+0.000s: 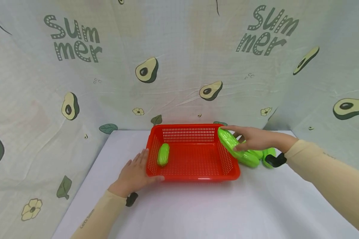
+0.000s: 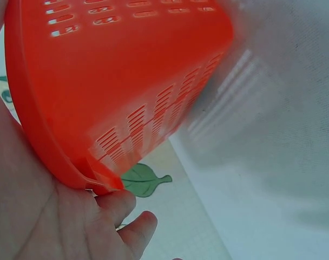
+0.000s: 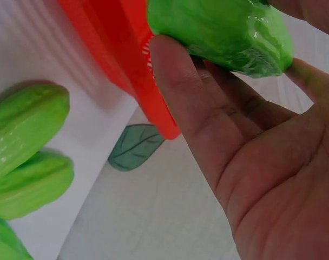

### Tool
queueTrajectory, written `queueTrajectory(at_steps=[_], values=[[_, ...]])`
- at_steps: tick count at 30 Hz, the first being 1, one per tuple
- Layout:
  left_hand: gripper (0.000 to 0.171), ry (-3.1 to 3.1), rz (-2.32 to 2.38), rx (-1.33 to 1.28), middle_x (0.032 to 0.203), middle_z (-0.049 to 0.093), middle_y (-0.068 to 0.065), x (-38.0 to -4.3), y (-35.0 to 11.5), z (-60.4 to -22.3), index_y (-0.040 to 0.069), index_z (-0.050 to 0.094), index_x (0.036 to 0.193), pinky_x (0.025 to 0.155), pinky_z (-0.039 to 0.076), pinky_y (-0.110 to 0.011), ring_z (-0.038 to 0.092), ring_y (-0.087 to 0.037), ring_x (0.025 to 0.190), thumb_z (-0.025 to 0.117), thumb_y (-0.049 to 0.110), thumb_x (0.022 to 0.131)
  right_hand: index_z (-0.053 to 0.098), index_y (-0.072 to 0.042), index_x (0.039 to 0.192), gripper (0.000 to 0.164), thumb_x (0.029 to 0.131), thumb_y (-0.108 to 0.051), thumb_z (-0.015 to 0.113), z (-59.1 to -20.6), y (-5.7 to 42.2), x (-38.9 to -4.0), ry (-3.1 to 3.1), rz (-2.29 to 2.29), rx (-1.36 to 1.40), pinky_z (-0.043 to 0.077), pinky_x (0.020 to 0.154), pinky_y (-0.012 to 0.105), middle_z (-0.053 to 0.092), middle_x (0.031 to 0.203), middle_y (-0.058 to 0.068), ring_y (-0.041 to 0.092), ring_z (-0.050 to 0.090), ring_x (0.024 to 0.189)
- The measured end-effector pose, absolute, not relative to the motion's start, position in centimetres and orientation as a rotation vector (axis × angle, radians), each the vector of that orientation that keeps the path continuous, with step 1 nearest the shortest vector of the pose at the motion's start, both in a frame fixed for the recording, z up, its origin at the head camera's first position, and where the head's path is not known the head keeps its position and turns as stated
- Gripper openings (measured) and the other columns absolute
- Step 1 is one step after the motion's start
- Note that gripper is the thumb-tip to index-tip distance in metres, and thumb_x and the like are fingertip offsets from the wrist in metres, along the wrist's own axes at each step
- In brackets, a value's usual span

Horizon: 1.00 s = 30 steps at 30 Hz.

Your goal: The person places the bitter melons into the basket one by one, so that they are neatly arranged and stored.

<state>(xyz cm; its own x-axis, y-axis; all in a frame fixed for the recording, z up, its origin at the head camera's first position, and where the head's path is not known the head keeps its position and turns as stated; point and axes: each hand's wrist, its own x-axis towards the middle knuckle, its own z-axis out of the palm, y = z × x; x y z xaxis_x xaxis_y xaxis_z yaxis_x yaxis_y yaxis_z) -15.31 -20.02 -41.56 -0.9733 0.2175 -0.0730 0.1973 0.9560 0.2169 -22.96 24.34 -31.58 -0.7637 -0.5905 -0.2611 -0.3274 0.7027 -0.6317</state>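
Note:
A red perforated plastic basket (image 1: 194, 177) stands on the table. My left hand (image 1: 134, 175) lies along its left front corner, fingers straight by the left side and thumb at the front rim. In the left wrist view, the palm meets the basket's rim (image 2: 37, 130). My right hand (image 1: 255, 137) holds a shiny green cucumber-like vegetable (image 1: 228, 140) between thumb and fingers, tilted over the basket's right rim. The right wrist view has this vegetable (image 3: 218, 32) at the fingertips. One smaller-looking green vegetable (image 1: 163, 154) lies inside the basket by the left wall.
Several more green vegetables (image 1: 250, 160) lie on the table right of the basket, partly hidden under my right hand; they also show in the right wrist view (image 3: 32, 187). A printed cloth (image 1: 179, 66) hangs behind and beside the white table (image 1: 191, 209).

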Motion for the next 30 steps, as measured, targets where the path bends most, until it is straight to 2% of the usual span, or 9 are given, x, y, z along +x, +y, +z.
queueTrajectory(at_steps=[4, 8, 15, 21, 30], values=[[0.130, 3.017, 0.312, 0.317, 0.162, 0.022, -0.019, -15.4, -20.2, -41.9, 0.000, 0.015, 0.158, 0.111, 0.023, -0.065, 0.023, -0.041, 0.146, 0.051, 0.090, 0.071, 0.028, -0.031, 0.158, 0.081, 0.092, -0.019, 0.073, -32.1, 22.0, -24.2, 2.414, -0.823, -0.732, 0.057, 0.080, 0.036, 0.040, 0.148, 0.013, 0.034, 0.057, 0.116], [0.131, 3.020, 0.313, 0.316, 0.162, 0.022, -0.018, -15.5, -20.3, -42.2, 0.000, 0.015, 0.158, 0.112, 0.023, -0.065, 0.023, -0.041, 0.146, 0.051, 0.091, 0.070, 0.029, -0.031, 0.157, 0.081, 0.091, -0.017, 0.074, -32.8, 19.4, -25.4, 2.351, -0.868, -0.688, 0.058, 0.079, 0.041, 0.041, 0.142, 0.012, 0.034, 0.052, 0.116], [0.132, 3.022, 0.324, 0.304, 0.162, 0.022, -0.018, -15.5, -20.3, -42.2, 0.001, 0.014, 0.159, 0.112, 0.022, -0.065, 0.022, -0.040, 0.146, 0.050, 0.092, 0.069, 0.029, -0.030, 0.156, 0.080, 0.091, -0.015, 0.073, -34.2, 14.8, -27.6, 2.279, -0.883, -0.649, 0.058, 0.078, 0.040, 0.047, 0.131, 0.013, 0.030, 0.056, 0.109], [0.132, 3.018, 0.336, 0.293, 0.162, 0.022, -0.017, -15.6, -20.2, -42.1, 0.001, 0.014, 0.159, 0.112, 0.022, -0.065, 0.022, -0.040, 0.146, 0.052, 0.091, 0.069, 0.031, -0.029, 0.155, 0.078, 0.091, -0.016, 0.074, -35.5, 11.4, -29.2, 2.208, -0.977, -0.568, 0.056, 0.086, 0.046, 0.051, 0.127, 0.014, 0.029, 0.054, 0.114], [0.133, 3.018, 0.344, 0.294, 0.162, 0.022, -0.017, -15.6, -20.2, -42.1, 0.002, 0.013, 0.159, 0.112, 0.022, -0.065, 0.022, -0.041, 0.146, 0.053, 0.091, 0.069, 0.031, -0.021, 0.157, 0.079, 0.091, -0.013, 0.073, -37.9, 7.6, -30.2, 2.195, -0.935, -0.544, 0.058, 0.082, 0.042, 0.046, 0.131, 0.014, 0.031, 0.049, 0.119]])
